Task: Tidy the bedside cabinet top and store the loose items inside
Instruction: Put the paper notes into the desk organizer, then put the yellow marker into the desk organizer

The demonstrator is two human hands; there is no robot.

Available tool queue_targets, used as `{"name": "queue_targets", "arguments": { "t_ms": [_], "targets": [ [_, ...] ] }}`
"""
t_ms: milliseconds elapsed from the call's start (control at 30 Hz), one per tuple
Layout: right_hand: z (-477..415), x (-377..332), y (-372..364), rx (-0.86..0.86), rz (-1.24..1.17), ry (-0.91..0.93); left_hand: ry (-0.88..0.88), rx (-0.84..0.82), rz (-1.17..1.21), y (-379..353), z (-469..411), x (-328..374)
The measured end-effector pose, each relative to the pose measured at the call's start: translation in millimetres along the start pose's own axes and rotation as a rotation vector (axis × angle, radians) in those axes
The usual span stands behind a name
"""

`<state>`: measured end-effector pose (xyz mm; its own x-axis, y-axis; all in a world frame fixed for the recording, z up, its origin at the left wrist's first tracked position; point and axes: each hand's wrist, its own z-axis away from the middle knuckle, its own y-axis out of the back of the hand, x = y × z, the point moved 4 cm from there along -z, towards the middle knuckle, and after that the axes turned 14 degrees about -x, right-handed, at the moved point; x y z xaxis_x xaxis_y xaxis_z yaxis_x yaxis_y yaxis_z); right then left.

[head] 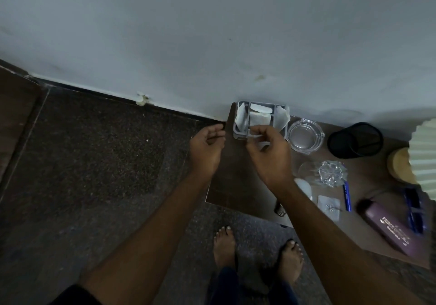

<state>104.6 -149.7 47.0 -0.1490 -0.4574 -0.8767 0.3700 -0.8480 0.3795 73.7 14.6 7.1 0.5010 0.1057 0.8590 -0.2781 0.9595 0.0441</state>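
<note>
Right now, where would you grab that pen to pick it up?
Pinch the pen across the middle of its barrel, coming straight down from above. It lies flat on the cabinet top, long and thin, with a packet close on one side and the case on the other, so a sideways reach looks crowded.

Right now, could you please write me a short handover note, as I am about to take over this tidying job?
Left hand: loosely curled, holding nothing, beside the cabinet top's left edge.
Right hand: pinches a small pale item at the front of the grey tray, which holds white sachets.
Loose on top: glass ashtray, mesh cup, crystal piece, blue pen, clear packet, purple case, blue glasses.
Done: sachets sit in the tray.
Left: storing the loose items inside; the cabinet's inside is not in view.
</note>
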Motion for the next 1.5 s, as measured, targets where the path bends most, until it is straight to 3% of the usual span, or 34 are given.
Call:
{"name": "queue_targets", "arguments": {
  "t_ms": [400,833,1100,1500],
  "targets": [
    [42.5,62.3,-4.4,0.030,0.093,-0.289,0.133,-0.112,-0.231,-52.1,28.1,-64.0],
    [29.2,80.8,6.6,0.118,0.014,-0.524,0.198,-0.222,-0.305,-100.5,4.6,-59.9],
    [25.5,82.6,9.0,0.105,0.028,-0.546,0.199,-0.213,-0.323,-102.7,5.2,-56.0],
    [31.5,60.4,6.4,0.204,-0.088,-0.353,0.048,0.030,-0.057,-54.0,36.3,-30.3]
  ]
}}
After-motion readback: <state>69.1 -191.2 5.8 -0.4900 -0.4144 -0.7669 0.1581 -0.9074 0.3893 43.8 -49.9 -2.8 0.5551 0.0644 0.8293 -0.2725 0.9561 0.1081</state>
